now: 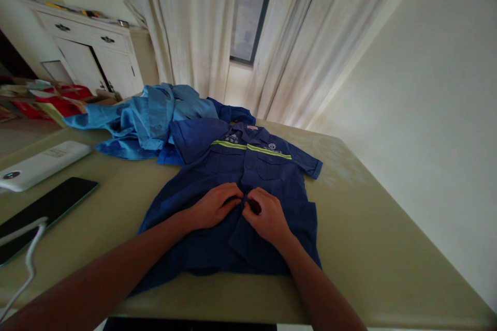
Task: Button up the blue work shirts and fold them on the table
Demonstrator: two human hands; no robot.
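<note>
A dark blue short-sleeved work shirt (pixel 217 168) lies face up on the table, collar at the far end. Yellow-green stripes and white emblems cross its chest above two pockets. My left hand (pixel 218 205) pinches the front placket from the left at mid-shirt. From the right, my right hand (pixel 267 213) pinches the same spot, fingertips almost touching the left ones. Whatever small part sits between the fingertips, such as a button, is hidden. Below the hands the two front edges lie apart, the right one folded a little.
Crumpled light blue garments (pixel 155 114) lie at the table's back left. A white power bank (pixel 46 164), a black phone (pixel 50 212) and a white cable (pixel 33 256) are at left. The table (pixel 368 238) meets a wall at right; curtains (pixel 194 20) hang behind.
</note>
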